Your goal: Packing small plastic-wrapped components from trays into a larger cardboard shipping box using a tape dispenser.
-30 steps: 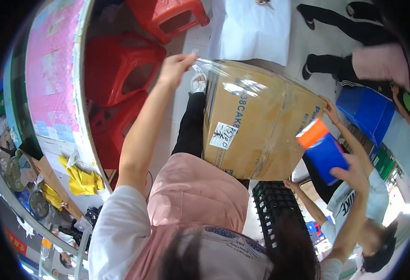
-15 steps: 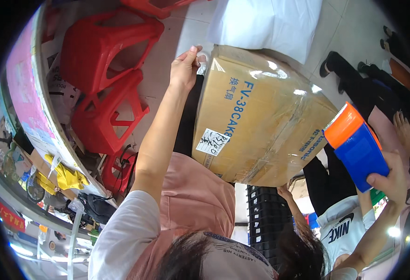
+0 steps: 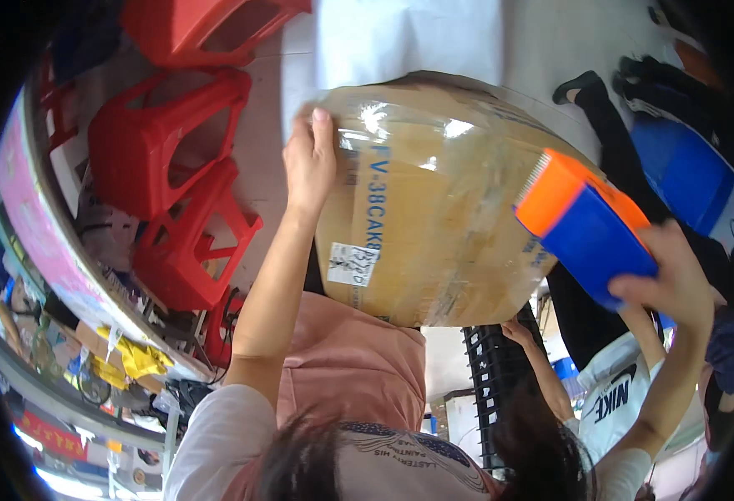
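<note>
Box: likely bulky, stiff, slick where taped; best held at corners. Left hand at its edge, can't tell if gripping. Right hand clasps tape dispenser.

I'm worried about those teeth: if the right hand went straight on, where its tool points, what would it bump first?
Probably the brown box, met by the toothed tool in the right hand; depth there is unclear.

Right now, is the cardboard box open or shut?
The cardboard box is shut on the side facing the camera: clear tape crosses it and no opening shows. Its hidden sides: cannot tell.
</note>
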